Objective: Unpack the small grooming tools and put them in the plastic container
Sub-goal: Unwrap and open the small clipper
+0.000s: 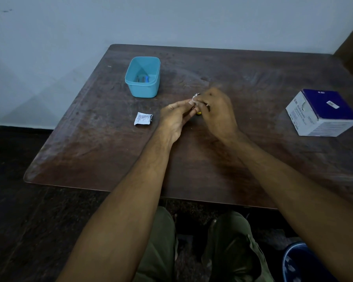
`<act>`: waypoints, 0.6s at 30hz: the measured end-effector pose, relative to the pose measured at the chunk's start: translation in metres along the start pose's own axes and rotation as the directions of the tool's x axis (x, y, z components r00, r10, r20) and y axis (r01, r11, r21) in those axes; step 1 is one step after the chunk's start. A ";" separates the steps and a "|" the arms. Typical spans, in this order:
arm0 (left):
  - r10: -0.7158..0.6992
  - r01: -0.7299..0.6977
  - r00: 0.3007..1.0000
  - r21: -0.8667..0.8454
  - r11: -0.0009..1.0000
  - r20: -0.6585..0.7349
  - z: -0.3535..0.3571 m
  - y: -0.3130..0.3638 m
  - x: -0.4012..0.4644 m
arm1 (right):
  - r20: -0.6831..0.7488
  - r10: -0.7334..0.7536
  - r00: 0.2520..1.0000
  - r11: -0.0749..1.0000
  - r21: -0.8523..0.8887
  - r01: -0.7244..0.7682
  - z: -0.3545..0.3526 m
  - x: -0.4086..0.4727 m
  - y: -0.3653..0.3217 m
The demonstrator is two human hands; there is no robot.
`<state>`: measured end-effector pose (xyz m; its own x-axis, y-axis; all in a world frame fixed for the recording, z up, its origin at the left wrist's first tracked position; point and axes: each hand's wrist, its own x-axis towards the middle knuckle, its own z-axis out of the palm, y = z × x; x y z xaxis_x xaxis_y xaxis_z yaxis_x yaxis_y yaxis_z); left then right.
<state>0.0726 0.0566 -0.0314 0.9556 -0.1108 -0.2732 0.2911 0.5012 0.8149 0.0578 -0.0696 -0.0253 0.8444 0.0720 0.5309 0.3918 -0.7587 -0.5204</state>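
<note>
On the dark wooden surface [110,139] stands a blue plastic container [142,78]. Left hand [174,119] and right hand [216,110] meet, fingers [189,102] curled, pinching a small yellow-tipped tool [198,113].

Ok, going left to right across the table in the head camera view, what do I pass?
Light blue plastic container → torn white paper wrapper → left hand → right hand, both pinching a small, partly hidden item → purple and white cardboard box.

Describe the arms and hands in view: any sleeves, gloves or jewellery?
Both forearms are bare up to the frame edge, no sleeves or gloves visible. The left hand and right hand show no watch or wristband. Whether a ring is worn cannot be told.
</note>
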 end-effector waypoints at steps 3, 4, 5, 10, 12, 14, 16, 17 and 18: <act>-0.005 0.005 1.000 0.020 1.000 0.025 0.001 0.000 -0.001 | 0.000 0.026 1.000 1.000 0.002 -0.026 -0.003 0.001 0.002; -0.009 0.008 0.999 0.026 1.000 0.034 0.001 0.000 -0.002 | -0.011 0.041 0.999 0.999 0.004 -0.041 -0.005 0.003 0.002; -0.014 0.013 0.999 0.031 0.999 0.041 0.001 0.000 -0.003 | -0.022 0.056 0.998 0.998 0.012 -0.055 -0.006 0.005 0.002; -0.021 0.018 0.998 0.044 0.999 0.061 -0.002 0.001 -0.002 | -0.001 0.091 0.996 0.995 0.036 -0.091 -0.004 0.002 -0.001; -0.009 0.006 0.998 0.047 0.999 0.055 -0.002 0.000 -0.001 | 0.016 0.114 0.993 0.991 0.067 -0.115 -0.004 -0.002 0.001; -0.001 -0.001 0.999 0.037 0.999 0.050 -0.001 0.000 -0.001 | 0.013 0.117 0.993 0.986 0.117 -0.118 -0.007 -0.002 0.000; -0.004 0.002 0.999 0.032 1.000 0.047 0.000 0.000 -0.001 | -0.013 0.119 0.993 0.982 0.151 -0.115 -0.010 0.002 -0.002; -0.008 0.006 0.999 0.032 0.999 0.043 0.000 0.000 -0.002 | -0.026 0.126 0.992 0.978 0.168 -0.120 -0.010 0.004 -0.003; -0.010 0.009 0.999 0.031 0.999 0.039 0.000 0.000 -0.002 | -0.028 0.132 0.991 0.977 0.173 -0.125 -0.009 0.005 -0.004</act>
<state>0.0708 0.0569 -0.0314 0.9536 -0.1489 -0.2617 0.3011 0.4733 0.8278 0.0574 -0.0721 -0.0148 0.8781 -0.0475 0.4762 0.3400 -0.6384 -0.6905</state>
